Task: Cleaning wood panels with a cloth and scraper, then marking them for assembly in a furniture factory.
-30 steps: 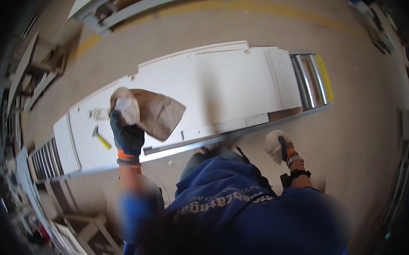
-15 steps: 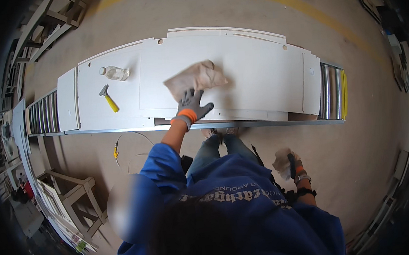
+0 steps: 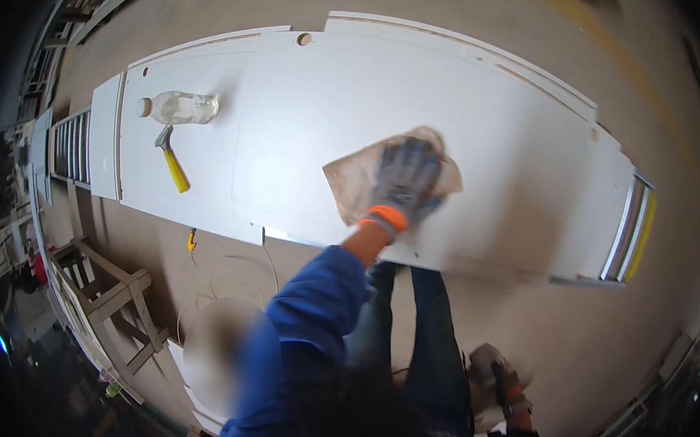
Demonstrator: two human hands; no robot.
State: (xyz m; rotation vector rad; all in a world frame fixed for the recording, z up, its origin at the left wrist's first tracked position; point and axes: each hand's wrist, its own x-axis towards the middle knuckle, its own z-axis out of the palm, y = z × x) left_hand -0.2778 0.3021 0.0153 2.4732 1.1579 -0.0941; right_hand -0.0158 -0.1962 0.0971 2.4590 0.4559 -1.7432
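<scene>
My left hand [image 3: 407, 180], in a grey glove with an orange cuff, presses down on a tan cloth [image 3: 349, 178]. Its fingers bend over the bunched part and are somewhat blurred. The cloth lies on a long white panel [image 3: 294, 117]. Low at my right side, my right hand [image 3: 506, 382] is closed around another crumpled brownish cloth [image 3: 483, 363]; its fingers are partly hidden. Farther left on the panel lie a clear plastic bottle [image 3: 184, 107], on its side, and a scraper with a yellow handle [image 3: 174, 170].
Metal rollers show past the panel's left end [image 3: 72, 149] and right end [image 3: 623, 228]. A yellow air-gun-like fitting [image 3: 192, 241] with a thin hose hangs below the near edge. A wooden stand [image 3: 116, 296] is at the left. A blurred round shape [image 3: 213, 354] covers part of the lower left.
My left hand has moved from the cloth's near edge onto its bunched part. My view has leaned closer and turned, so the panel appears larger and tilted. The right hand still holds its cloth.
</scene>
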